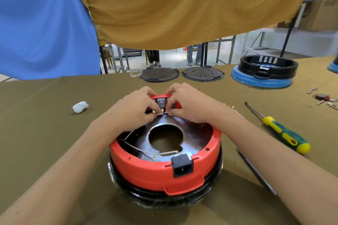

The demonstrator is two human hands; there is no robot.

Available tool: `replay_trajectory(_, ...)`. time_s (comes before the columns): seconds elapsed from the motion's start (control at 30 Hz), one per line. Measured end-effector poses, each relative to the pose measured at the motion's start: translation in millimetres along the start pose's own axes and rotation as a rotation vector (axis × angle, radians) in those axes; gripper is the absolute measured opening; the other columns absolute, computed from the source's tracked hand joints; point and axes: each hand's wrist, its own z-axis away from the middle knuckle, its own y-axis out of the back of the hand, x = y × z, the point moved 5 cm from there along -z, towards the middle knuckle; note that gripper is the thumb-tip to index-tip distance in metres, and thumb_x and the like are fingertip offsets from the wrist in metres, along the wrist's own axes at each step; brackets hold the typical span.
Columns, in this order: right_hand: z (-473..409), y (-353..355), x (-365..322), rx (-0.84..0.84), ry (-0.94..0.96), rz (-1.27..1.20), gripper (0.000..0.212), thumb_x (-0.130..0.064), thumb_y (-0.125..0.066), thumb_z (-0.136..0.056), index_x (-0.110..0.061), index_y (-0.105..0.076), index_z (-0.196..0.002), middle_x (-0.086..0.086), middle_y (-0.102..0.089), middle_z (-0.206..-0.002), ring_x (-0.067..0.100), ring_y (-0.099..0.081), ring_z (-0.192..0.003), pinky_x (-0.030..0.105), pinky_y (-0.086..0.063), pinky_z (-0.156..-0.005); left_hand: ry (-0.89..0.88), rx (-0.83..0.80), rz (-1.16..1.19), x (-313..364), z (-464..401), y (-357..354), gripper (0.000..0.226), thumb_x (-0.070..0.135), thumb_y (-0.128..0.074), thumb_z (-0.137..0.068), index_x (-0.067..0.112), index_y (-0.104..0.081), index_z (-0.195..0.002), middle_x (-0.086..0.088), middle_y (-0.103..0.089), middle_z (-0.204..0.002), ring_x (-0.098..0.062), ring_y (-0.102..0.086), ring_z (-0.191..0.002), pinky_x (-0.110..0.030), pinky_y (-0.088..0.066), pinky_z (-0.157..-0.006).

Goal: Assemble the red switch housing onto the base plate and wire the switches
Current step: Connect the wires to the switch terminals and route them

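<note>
- The red switch housing (pixel 146 168) sits in the near middle of the desk (pixel 45 133), ring-shaped, resting on a black base (pixel 182 195) that shows below its rim.
- Inside the ring lies a shiny metal plate (pixel 193 133) with a large round hole at its centre.
- A black power socket (pixel 182 165) is set in the near wall of the housing; thin pale wires (pixel 139 150) run across the plate toward it.
- At the far wall of the housing, grey switches (pixel 161 102) stand between the two hands.
- The left hand (pixel 135 109) has its fingers curled, pinching the left end of a short white wire (pixel 162 113) just below the switches.
- The right hand (pixel 186 104) has its fingers curled too, pinching the right end of the same wire.
- A screwdriver (pixel 285 133) with a yellow and green handle lies on the desk to the right, well apart from the housing.
- A crumpled white wad (pixel 80 107) lies to the left.
- Two dark round plates (pixel 159 74) lie at the far edge, and a black ring on a blue base (pixel 263 73) stands far right.
</note>
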Motion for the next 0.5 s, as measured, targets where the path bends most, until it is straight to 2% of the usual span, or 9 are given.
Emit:
replay_trajectory(0.27, -4, 0, -2, -0.027, 0.020, 0.051, 0.010, -0.032, -0.067, -0.092, -0.025, -0.073, -0.095, -0.002, -0.046, -0.131, 0.019, -0.039, -0.116, 0.043, -0.041, -0.100, -0.004, -0.002, 0.013, 0, 1, 0, 0.021, 0.029, -0.061, -0.094, 0.040, -0.073, -0.108, 0.003, -0.041, -0.139, -0.018, -0.048, -0.119, -0.042, -0.044, -0.100)
replay_trajectory(0.4, -11, 1, -5, -0.021, 0.042, 0.063, 0.010, -0.034, -0.071, -0.089, -0.024, -0.073, -0.087, -0.001, -0.050, -0.119, 0.021, -0.044, -0.110, 0.043, -0.043, -0.095, -0.016, 0.039, 0.053, 0, 1, 1, 0.018, 0.024, -0.063, -0.090, 0.035, -0.075, -0.099, 0.003, -0.045, -0.134, -0.017, -0.051, -0.115, -0.035, -0.043, -0.096)
replay_trajectory(0.5, -15, 0, -4, 0.000, 0.035, 0.054, 0.012, -0.034, -0.073, -0.087, -0.023, -0.076, -0.089, -0.001, -0.054, -0.115, 0.020, -0.046, -0.108, 0.041, -0.043, -0.093, -0.009, 0.062, 0.068, -2, 0, 1, 0.014, 0.023, -0.064, -0.089, 0.032, -0.073, -0.094, 0.005, -0.047, -0.132, -0.015, -0.053, -0.110, -0.031, -0.043, -0.092)
